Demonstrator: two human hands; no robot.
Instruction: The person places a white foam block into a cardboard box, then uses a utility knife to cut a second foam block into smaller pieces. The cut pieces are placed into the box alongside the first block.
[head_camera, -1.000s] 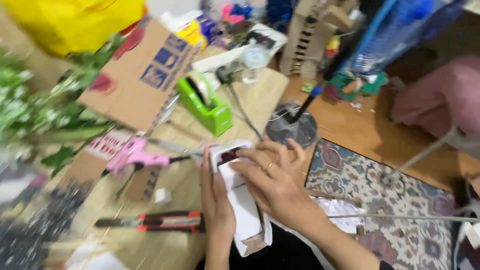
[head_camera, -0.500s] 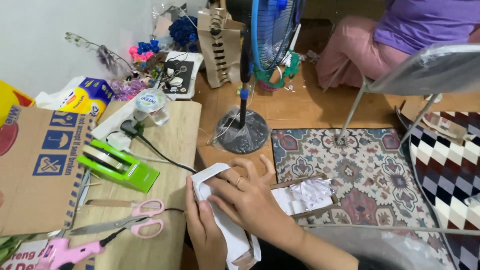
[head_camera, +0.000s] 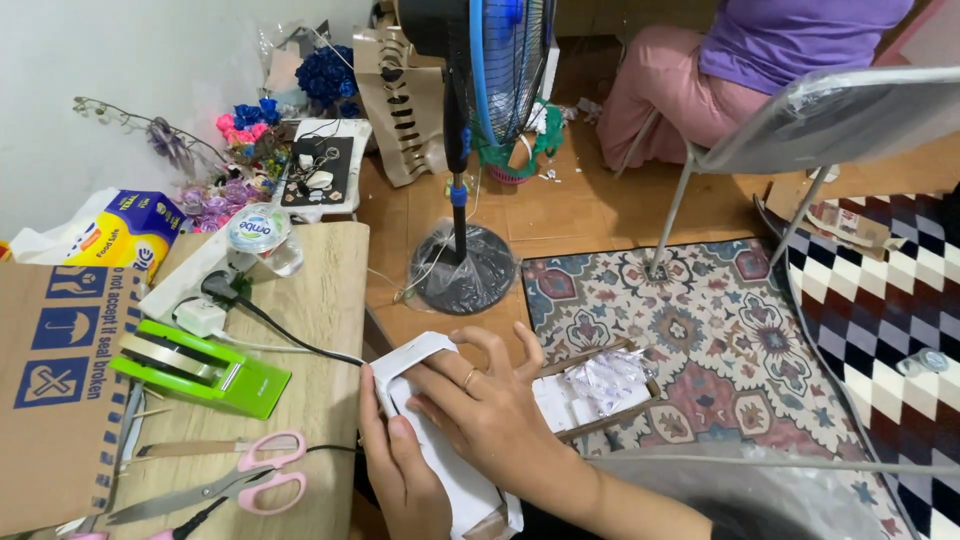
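Hands unmoved; white box (head_camera: 440, 440) gripped, contents hidden.

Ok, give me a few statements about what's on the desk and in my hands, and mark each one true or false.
1. Both hands, left hand and right hand, are on a white paper piece. True.
2. The scissors have blue handles. False: they are pink.
3. A green tape dispenser sits on the wooden table. True.
4. The standing fan is on the table. False: it stands on the floor.
5. The right hand wears a ring. True.
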